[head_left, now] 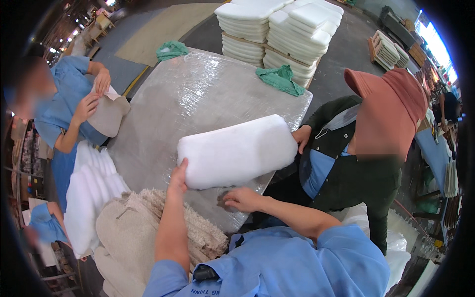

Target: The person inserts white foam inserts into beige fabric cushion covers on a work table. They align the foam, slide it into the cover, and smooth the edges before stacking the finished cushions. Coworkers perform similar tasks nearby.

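Observation:
A white padded cushion (237, 151), long and rounded at its corners, lies tilted over a table (153, 99) wrapped in clear film. My left hand (179, 177) grips the cushion's lower left corner, thumb on top and the other fingers hidden beneath. Just below the cushion's front edge is my right hand (245, 199), apart from it, with loosely bent fingers and nothing visible in them. At the cushion's right end, the hand (302, 137) of a co-worker in a cap and dark jacket touches it.
Beige fleecy covers (133, 222) are piled at front left, beside stacked white padding (91, 193). Another person at left handles a beige fabric piece (109, 115). Green cloths (281, 79) lie at the table's far corners. Tall stacks of white cushions (292, 37) stand beyond.

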Action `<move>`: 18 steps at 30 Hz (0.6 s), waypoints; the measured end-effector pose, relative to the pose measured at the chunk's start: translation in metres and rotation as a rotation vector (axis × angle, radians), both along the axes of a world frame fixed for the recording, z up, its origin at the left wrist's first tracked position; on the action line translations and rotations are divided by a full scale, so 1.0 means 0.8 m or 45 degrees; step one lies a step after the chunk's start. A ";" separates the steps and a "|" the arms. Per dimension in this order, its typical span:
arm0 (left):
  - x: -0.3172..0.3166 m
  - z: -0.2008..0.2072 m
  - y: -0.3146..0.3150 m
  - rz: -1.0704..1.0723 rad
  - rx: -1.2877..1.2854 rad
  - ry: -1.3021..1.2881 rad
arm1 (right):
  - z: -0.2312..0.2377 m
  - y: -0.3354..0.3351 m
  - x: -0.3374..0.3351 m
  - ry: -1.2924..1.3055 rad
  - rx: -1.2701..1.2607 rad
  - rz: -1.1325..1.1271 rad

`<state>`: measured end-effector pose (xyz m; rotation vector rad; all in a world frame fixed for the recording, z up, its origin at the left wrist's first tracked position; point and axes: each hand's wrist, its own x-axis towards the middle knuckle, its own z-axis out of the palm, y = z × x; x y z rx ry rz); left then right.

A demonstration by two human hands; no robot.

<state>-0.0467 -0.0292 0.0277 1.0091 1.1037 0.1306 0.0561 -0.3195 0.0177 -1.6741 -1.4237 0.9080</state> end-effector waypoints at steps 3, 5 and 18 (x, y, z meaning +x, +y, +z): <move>0.016 0.014 0.016 0.033 -0.001 -0.023 | -0.020 0.025 0.023 -0.027 -0.084 -0.147; 0.055 0.024 0.014 0.012 -0.028 -0.067 | -0.050 0.017 0.062 -0.028 0.080 -0.409; -0.026 0.004 -0.038 0.105 -0.006 0.067 | 0.004 -0.004 0.035 -0.132 -0.366 -0.020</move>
